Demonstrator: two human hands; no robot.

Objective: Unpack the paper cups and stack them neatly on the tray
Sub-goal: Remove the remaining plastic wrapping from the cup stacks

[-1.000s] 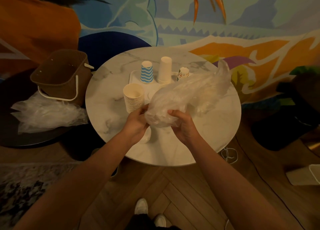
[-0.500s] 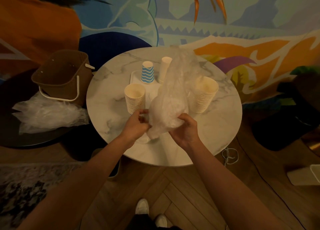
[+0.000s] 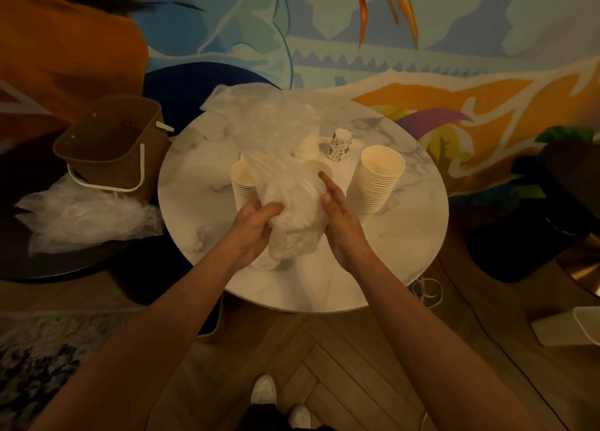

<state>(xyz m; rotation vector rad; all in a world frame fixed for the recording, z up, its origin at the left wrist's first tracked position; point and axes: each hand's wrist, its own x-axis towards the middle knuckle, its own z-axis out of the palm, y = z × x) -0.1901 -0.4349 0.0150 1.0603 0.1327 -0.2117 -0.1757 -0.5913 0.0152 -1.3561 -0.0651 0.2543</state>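
A crumpled clear plastic bag (image 3: 276,158) stands up over the round marble table (image 3: 406,236). My left hand (image 3: 253,229) grips its lower end. My right hand (image 3: 341,223) presses flat against the bag's right side with fingers extended. A tall stack of cream paper cups (image 3: 380,179) stands on the table to the right. Another cream stack (image 3: 242,187) shows partly behind the bag on the left. A small patterned cup (image 3: 340,145) sits upside down on the white tray (image 3: 355,145), beside a white cup stack (image 3: 308,145) mostly hidden by the bag.
A brown basket with a white handle (image 3: 113,145) sits left of the table on a dark low table (image 3: 48,268), with more crumpled plastic (image 3: 84,216) in front of it. A white cable (image 3: 428,291) lies on the wood floor. My shoes (image 3: 279,401) are below.
The bag has swung left and upward, now covering the blue striped cup and the tray's left part. My right hand has flattened against the bag. The patterned cup is visible again.
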